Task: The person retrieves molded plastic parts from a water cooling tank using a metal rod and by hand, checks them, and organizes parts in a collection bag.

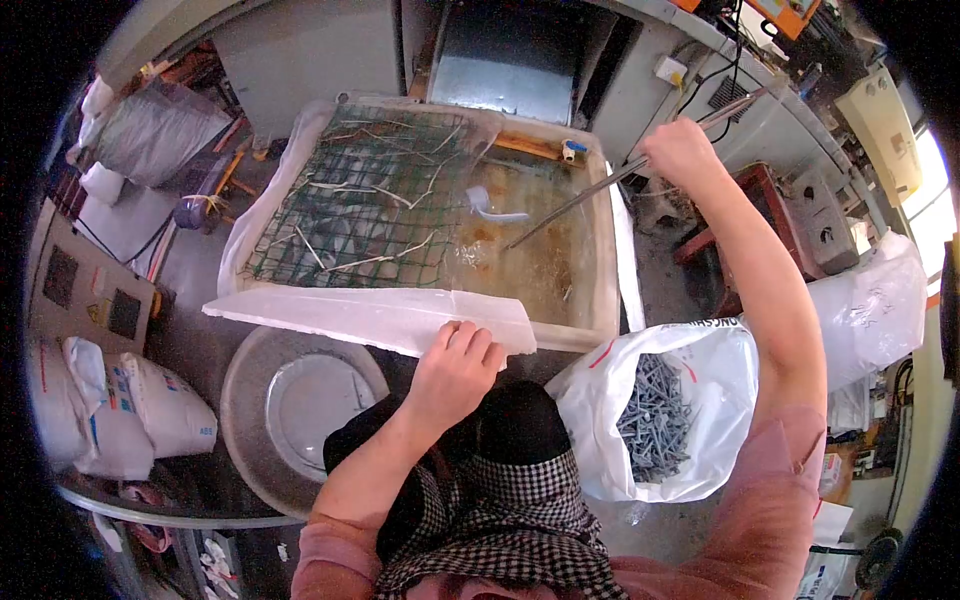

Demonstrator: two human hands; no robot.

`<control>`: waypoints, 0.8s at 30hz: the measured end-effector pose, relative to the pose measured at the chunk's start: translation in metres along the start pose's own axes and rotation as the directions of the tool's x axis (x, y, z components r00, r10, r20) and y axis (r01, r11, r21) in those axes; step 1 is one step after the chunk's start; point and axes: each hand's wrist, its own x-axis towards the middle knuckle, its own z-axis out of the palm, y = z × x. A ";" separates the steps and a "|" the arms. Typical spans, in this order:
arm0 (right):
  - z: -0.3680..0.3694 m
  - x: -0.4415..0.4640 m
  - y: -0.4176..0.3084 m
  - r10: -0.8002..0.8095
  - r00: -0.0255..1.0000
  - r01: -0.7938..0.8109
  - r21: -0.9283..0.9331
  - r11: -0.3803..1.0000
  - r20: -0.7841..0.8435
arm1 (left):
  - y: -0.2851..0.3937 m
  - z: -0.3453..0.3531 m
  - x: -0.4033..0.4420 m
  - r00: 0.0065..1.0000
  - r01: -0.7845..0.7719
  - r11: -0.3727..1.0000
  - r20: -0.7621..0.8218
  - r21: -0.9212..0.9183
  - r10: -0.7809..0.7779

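My right hand [680, 152] is raised at the right, closed around a long, thin metal rod-like tool [590, 190]. The tool slants down to the left, its tip in the shallow water of a pale tub [612, 270]. Close to that tip is a whitish curved piece [497, 212]. My left hand [455, 370] has its fingers curled over a white sheet-like panel [370, 312] along the tub's front edge. Green netting [345, 200] with several pale thin strips on it covers the tub's left part.
An open white sack of grey nail-like pieces [655, 420] stands by my right knee. At my left is a round grey basin [245, 430], with filled sacks [165, 405] beyond it. A reddish stand [770, 205] and a grey crate [818, 225] are at the right.
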 end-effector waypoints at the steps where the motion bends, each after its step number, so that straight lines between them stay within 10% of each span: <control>1: -0.003 -0.003 0.002 0.029 0.999 -0.029 0.005 1.000 0.022 | 0.000 0.000 -0.001 1.000 0.001 1.000 -0.002 -0.001 -0.001; 24: -0.014 -0.017 0.063 0.213 0.952 -0.236 0.086 0.968 0.221 | -0.001 -0.001 -0.005 1.000 0.007 1.000 0.015 -0.025 -0.007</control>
